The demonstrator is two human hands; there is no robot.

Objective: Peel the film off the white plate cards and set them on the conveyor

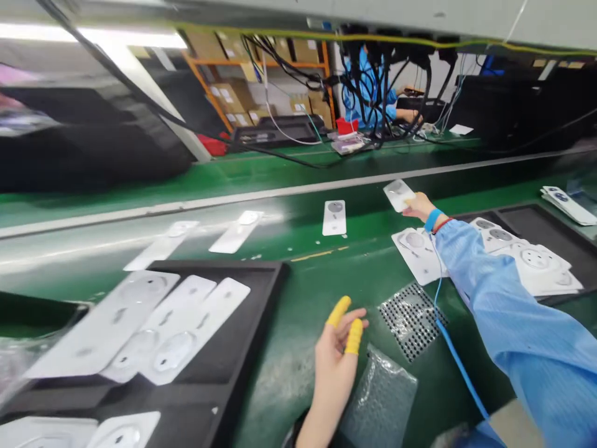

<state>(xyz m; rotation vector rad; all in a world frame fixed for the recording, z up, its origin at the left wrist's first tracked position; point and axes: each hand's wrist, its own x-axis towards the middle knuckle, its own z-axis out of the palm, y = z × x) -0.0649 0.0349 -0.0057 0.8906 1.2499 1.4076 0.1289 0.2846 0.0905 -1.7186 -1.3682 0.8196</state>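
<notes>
My right hand (418, 205), in a blue sleeve with a blue wrist strap, reaches far across the green belt. It is closed on the near edge of a white phone back cover (398, 194), which is tilted. My left hand (336, 348) has yellow covers on two fingertips. Its fingers are apart and loosely bent, and it is empty over the green surface. Beside it are a sheet of black dots (413, 320) and a clear bubble bag (385, 398). Another white cover (334, 218) lies on the belt, left of the held one.
A black tray (265, 311) at left carries several white covers (181, 348). More covers (536, 258) lie on a dark tray (555, 230) at right. A blue cord (459, 361) runs from the wrist strap. Black cables (380, 93) hang above; behind them a co-worker (364, 87) in blue works.
</notes>
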